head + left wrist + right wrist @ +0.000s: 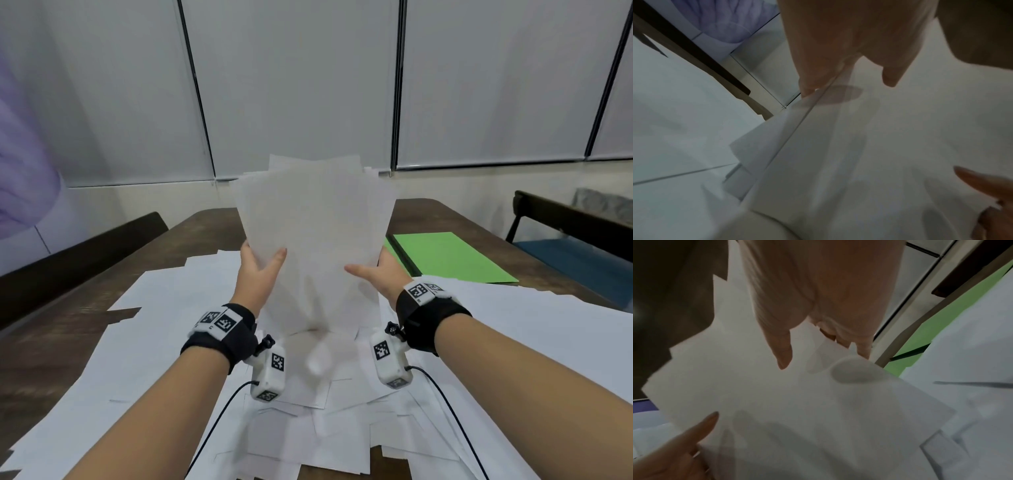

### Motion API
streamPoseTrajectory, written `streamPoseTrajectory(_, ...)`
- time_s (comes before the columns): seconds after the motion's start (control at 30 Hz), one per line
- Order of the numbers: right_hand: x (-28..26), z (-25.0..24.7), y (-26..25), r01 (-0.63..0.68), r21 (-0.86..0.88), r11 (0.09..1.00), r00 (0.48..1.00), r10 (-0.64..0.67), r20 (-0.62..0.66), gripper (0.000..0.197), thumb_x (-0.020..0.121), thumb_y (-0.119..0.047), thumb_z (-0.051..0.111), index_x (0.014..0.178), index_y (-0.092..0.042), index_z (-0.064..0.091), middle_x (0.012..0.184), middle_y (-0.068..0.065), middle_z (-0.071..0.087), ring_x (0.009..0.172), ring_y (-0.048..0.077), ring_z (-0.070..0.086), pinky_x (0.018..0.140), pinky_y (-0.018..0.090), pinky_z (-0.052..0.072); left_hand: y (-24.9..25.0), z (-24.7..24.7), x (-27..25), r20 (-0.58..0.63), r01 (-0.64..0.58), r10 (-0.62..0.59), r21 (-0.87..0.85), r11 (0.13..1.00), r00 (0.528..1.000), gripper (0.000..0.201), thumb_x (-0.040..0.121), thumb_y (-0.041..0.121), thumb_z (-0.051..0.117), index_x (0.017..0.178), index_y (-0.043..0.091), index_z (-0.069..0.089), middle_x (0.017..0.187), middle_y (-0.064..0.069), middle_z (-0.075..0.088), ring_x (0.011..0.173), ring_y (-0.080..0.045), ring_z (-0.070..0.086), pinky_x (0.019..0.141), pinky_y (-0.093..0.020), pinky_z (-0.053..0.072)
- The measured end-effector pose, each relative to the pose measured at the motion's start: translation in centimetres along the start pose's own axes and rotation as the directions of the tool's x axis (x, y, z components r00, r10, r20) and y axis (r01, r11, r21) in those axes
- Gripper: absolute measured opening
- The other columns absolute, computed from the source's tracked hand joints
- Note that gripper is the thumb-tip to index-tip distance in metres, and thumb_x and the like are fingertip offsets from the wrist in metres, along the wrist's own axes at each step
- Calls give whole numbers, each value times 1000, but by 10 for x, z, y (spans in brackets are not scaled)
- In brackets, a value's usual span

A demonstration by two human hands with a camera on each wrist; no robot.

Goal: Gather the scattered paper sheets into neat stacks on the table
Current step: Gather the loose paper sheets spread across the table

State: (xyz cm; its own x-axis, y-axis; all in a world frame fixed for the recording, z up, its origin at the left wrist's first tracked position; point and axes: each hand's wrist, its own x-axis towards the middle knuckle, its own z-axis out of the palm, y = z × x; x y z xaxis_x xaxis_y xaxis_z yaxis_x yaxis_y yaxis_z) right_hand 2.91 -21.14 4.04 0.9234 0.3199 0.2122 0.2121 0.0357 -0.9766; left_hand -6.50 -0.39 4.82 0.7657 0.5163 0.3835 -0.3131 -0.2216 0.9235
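we hold the bundle of paper sheets (317, 240) upright above the table (205, 222), left hand (257, 265) and right hand (376, 270) each pinching one side, but uneven edges may let sheets slip out onto the scattered sheets (171, 308).

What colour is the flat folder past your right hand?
Bright green flat folder, black along its left edge; the head view shows it best.

Head view evenly bright, edges bowed, wrist views dim, blurred
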Motion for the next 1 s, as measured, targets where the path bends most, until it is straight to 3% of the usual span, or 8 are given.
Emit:
streamPoseTrajectory(0.17, 3, 8, -13, 102, 57, 993, 989, -95, -110, 46, 79, -1, 72, 117, -18, 52, 112, 7, 67, 99, 23, 67, 91, 40, 53, 8, 3, 3, -63, -96, 97, 5, 995, 993, 35, 92, 18, 61, 121, 19, 43, 116, 8, 60, 109, -6, 58, 100, -29, 45)
streamPoseTrajectory(0.37, 7, 7, -25, 122, 134, 983, 991, -114, -68, 59, 78, 3, 72, 126, -16, 44, 116, 7, 66, 103, 21, 66, 91, 35, 52, 18, -7, 12, -70, -246, 247, 24, 969, 967, 66, 88, 26, 66, 142, 29, 29, 133, 8, 50, 122, -3, 51, 104, -28, 42)
streamPoseTrajectory(0.53, 8, 10, -6, -12, 59, 998, 998, 15, -63, 66, 76, -4, 77, 132, -13, 43, 114, 8, 66, 101, 23, 66, 93, 42, 52, 3, -11, 12, 33, -130, 129, 60, 990, 991, 92, 87, 32, 67, 151, 30, 2, 154, 10, 25, 139, -5, 30, 115, -32, 27)
streamPoseTrajectory(0.6, 5, 11, 4, -68, -18, 998, 997, 68, -26, 54, 77, -6, 77, 126, -8, 53, 116, 11, 67, 104, 27, 66, 96, 46, 51, -12, -11, 7, 72, 19, -23, 51, 999, 997, 90, 88, 31, 66, 151, 25, 4, 148, 6, 37, 132, -8, 41, 112, -34, 33)
streamPoseTrajectory(0.67, 0, 13, 11, -78, -80, 994, 997, 78, -8, 40, 82, -5, 72, 119, -7, 59, 117, 14, 67, 103, 27, 65, 94, 41, 51, -28, -10, 0, 70, 95, -104, 124, 988, 992, 65, 90, 30, 63, 142, 15, 27, 133, 4, 51, 124, -13, 50, 107, -37, 40)
streamPoseTrajectory(0.77, -1, 12, 8, -17, -42, 999, 998, 14, -69, 25, 84, 1, 67, 103, -15, 61, 112, 14, 67, 96, 26, 65, 87, 36, 52, -25, -3, -8, 10, 52, -54, 121, 991, 998, 27, 93, 23, 59, 115, 17, 45, 103, 9, 59, 99, -9, 59, 84, -24, 48)
streamPoseTrajectory(0.9, 5, 5, 3, 40, 20, 999, 992, -37, -117, 31, 79, 0, 70, 98, -21, 59, 108, 11, 69, 99, 28, 67, 89, 42, 54, -8, 5, -2, -24, -46, 47, 46, 998, 999, 17, 95, 25, 57, 101, 14, 46, 75, 15, 49, 65, 9, 53, 61, -9, 41)
streamPoseTrajectory(1.0, 1, 2, 14, -9, 11, 1000, 993, 10, -117, 30, 80, -2, 69, 102, -20, 59, 109, 9, 69, 100, 27, 67, 92, 43, 53, -12, 8, 1, -12, 57, -57, 53, 997, 998, 19, 95, 30, 55, 103, 16, 45, 84, 14, 53, 81, -2, 55, 70, -18, 43)
